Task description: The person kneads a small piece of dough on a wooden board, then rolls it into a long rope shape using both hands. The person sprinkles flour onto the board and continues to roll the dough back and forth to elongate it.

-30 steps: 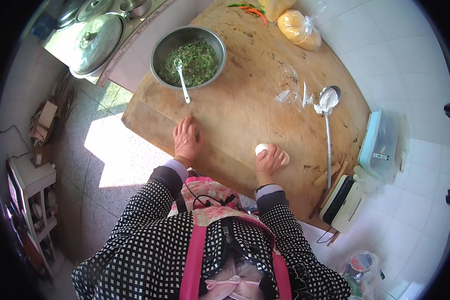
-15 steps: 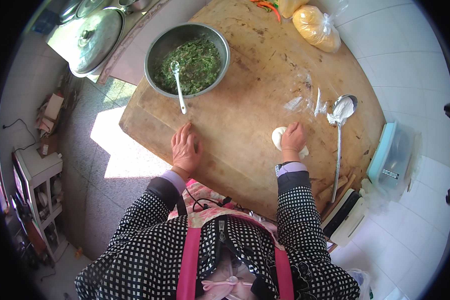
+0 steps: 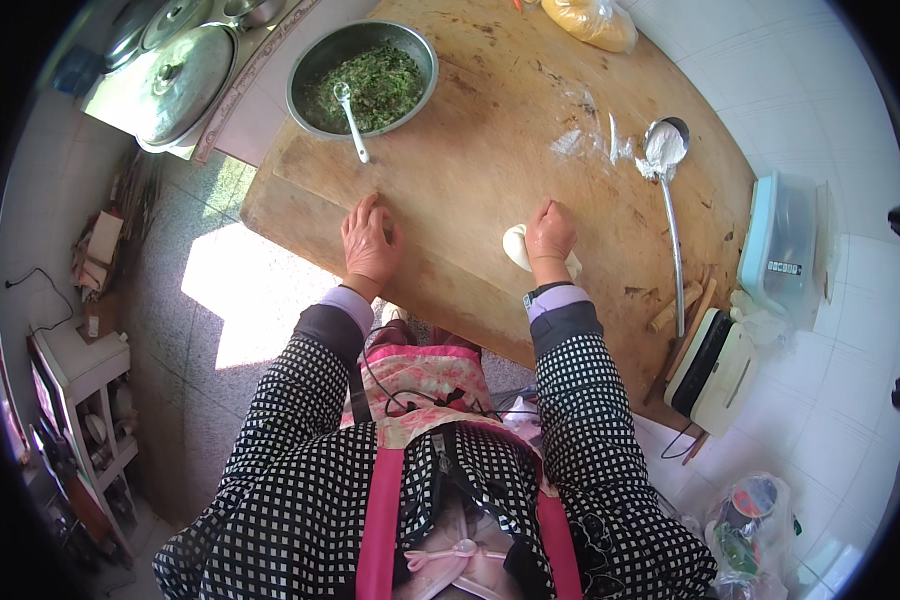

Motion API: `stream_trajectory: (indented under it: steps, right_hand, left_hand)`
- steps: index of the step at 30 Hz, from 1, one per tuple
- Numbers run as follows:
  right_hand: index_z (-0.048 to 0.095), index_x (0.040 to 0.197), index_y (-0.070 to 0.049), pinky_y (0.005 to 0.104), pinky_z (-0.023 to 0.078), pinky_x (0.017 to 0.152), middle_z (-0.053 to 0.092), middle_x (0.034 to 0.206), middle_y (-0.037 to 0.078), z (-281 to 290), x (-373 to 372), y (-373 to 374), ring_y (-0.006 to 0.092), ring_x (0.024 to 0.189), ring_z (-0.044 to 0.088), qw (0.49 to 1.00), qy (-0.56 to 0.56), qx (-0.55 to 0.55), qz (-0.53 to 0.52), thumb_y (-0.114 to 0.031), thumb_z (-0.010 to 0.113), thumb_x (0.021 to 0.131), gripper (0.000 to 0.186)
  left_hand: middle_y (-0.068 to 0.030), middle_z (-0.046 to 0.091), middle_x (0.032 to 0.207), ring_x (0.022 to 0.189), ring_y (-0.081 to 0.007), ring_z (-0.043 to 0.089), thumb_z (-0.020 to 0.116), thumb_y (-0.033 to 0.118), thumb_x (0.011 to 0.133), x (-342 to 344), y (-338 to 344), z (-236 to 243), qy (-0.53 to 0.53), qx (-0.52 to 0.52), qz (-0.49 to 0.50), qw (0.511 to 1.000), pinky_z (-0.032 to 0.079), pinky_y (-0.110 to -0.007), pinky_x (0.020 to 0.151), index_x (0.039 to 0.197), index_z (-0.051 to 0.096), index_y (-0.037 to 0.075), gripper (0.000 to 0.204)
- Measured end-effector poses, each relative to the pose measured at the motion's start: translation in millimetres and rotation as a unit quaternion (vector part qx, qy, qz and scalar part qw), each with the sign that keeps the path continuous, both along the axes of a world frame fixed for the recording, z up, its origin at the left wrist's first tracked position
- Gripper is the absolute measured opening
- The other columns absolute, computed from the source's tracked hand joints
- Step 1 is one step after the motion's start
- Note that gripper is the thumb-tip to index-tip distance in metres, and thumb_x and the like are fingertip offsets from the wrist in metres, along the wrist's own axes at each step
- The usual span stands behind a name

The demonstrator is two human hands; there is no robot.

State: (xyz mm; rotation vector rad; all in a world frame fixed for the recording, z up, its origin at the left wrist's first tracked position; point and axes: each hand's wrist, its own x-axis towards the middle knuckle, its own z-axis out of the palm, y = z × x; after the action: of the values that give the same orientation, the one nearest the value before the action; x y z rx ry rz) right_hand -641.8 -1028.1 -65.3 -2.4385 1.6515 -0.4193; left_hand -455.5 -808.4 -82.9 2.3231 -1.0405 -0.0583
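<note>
On the wooden board, my right hand (image 3: pixel 551 232) is closed in a fist and pressed down on a lump of white dough (image 3: pixel 515 247). The dough bulges out on both sides of the fist, and its middle is hidden under it. My left hand (image 3: pixel 371 245) rests near the board's front edge with nothing in it, thumb and fingers apart. Beyond the left hand stands a metal bowl (image 3: pixel 432 84) of chopped green filling (image 3: pixel 385 85). A white spoon (image 3: pixel 353 125) leans in it, handle over the near rim. To the right lies a long-handled ladle (image 3: pixel 673 230) with white flour (image 3: pixel 664 147).
Flour smears (image 3: pixel 568 141) mark the wooden board (image 3: pixel 460 190). At its right edge are a light-blue plastic box (image 3: pixel 762 232), a rolling pin (image 3: pixel 665 315) and a black-and-white appliance (image 3: pixel 708 370). A yellow-filled bag (image 3: pixel 595 22) sits at the back; a lidded pot (image 3: pixel 185 85) stands far left.
The whole view has shifted, so the board and the things on it sit higher in the picture. My right fist is still on the dough, and my left hand still rests on the board.
</note>
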Motion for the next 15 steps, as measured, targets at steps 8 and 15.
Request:
stream_trajectory:
  steps: [8,15]
  right_hand:
    - [0.058,0.106,-0.006,0.0455,0.033,0.094,0.060,0.108,0.012,6,-45,87,0.0289,0.109,0.051,0.999,0.048,0.000,-0.005,-0.035,0.051,0.089,0.034]
    - [0.061,0.093,-0.010,0.0422,0.040,0.085,0.062,0.098,0.007,-5,-101,97,0.0267,0.090,0.056,0.972,-0.130,-0.168,0.104,-0.023,0.053,0.085,0.017]
  left_hand:
    - [-0.0200,0.056,0.118,0.112,-0.0376,0.052,0.057,0.012,0.085,-120,-88,48,0.112,-0.153,-0.237,0.953,0.041,-0.044,0.097,0.109,0.055,0.002,0.026]
    - [-0.0150,0.061,0.111,0.106,-0.0323,0.056,0.054,0.013,0.084,-170,-81,27,0.022,-0.108,-0.345,0.932,0.041,-0.043,0.094,0.110,0.056,0.002,0.028]
